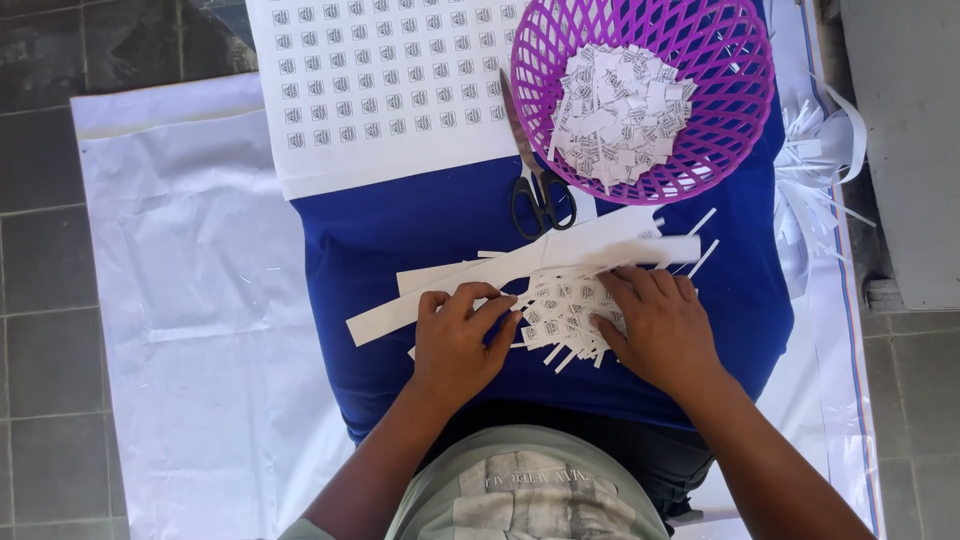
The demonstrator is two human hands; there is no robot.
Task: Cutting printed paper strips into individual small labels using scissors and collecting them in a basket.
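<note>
Both hands lie at lower centre: the left hand (458, 340) rests with fingers curled on long white paper strips (520, 268), and the right hand (658, 325) presses spread fingers on a heap of small cut printed paper squares (560, 312). Above lie black-handled scissors (538, 190), a purple plastic lattice basket (740, 70) of squares, and a printed white sheet (380, 90), upper centre, on blue cloth (400, 240).

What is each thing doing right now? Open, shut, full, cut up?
Scissors: shut, lying flat.
Purple basket: upright, holding a heap of cut paper squares.
Printed sheet: uncut, flat.
Paper strips: cut, loose.
Small squares: piled between the hands.
Left hand: resting on paper.
Right hand: pressing on squares.
</note>
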